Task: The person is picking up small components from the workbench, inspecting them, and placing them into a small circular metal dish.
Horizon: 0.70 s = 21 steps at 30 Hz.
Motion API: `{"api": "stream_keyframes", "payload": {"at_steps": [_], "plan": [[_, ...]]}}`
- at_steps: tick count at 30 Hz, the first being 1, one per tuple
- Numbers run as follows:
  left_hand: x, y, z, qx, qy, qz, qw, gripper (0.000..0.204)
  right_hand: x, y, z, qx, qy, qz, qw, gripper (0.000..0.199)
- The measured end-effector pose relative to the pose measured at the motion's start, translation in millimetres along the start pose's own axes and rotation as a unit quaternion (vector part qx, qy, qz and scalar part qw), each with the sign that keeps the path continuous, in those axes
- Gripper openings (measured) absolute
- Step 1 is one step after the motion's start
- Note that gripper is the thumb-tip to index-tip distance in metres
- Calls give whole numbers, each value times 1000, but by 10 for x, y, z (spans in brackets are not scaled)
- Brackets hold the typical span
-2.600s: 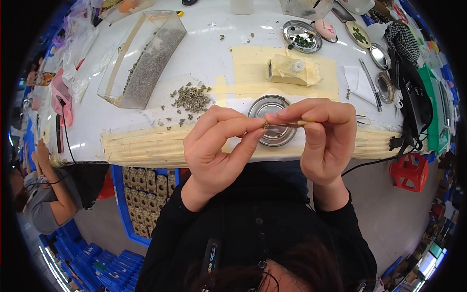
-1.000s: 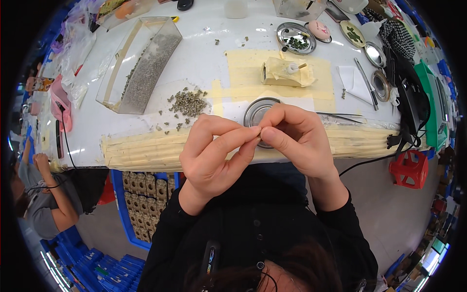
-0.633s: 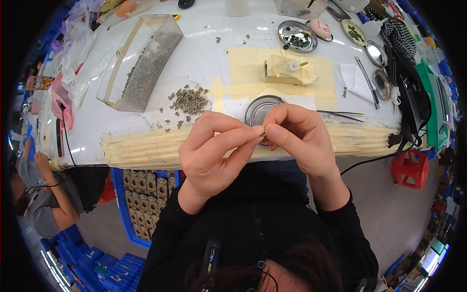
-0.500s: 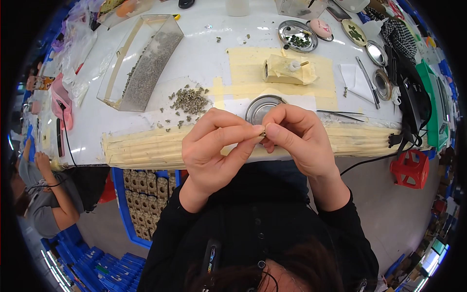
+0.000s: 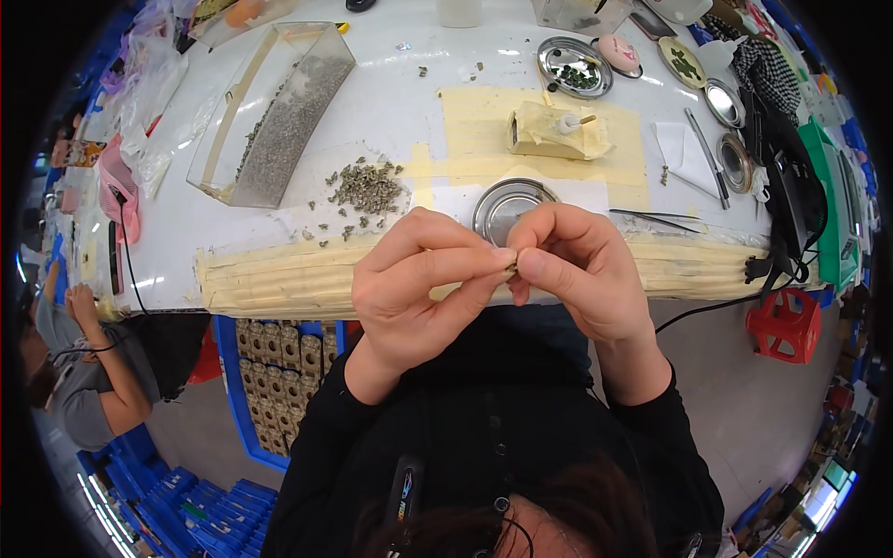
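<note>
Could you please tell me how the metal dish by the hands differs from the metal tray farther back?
The right hand partly hides the metal dish, while the metal tray is clear of it. The tray holds dark green pieces; none show in the dish's visible part. The tray lies farther back than the dish. Both are shiny, silvery and rounded.
</note>
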State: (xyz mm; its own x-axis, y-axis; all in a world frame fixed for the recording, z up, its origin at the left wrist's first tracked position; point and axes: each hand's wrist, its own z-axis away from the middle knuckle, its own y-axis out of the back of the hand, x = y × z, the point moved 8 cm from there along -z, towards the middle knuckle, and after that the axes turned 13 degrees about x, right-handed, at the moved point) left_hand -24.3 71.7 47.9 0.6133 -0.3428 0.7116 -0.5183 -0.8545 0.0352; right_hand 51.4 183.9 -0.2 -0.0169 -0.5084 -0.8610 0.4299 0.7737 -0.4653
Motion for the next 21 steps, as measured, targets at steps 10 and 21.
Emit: {"api": "stream_keyframes", "payload": {"at_steps": [10, 21], "plan": [[159, -34, 3, -8, -106, -137, 985, 29, -131, 57, 65, 89, 138, 132, 978, 7], [241, 12, 40, -55, -92, -9, 994, 31, -191, -83, 328, 61, 158, 111, 979, 6]]}}
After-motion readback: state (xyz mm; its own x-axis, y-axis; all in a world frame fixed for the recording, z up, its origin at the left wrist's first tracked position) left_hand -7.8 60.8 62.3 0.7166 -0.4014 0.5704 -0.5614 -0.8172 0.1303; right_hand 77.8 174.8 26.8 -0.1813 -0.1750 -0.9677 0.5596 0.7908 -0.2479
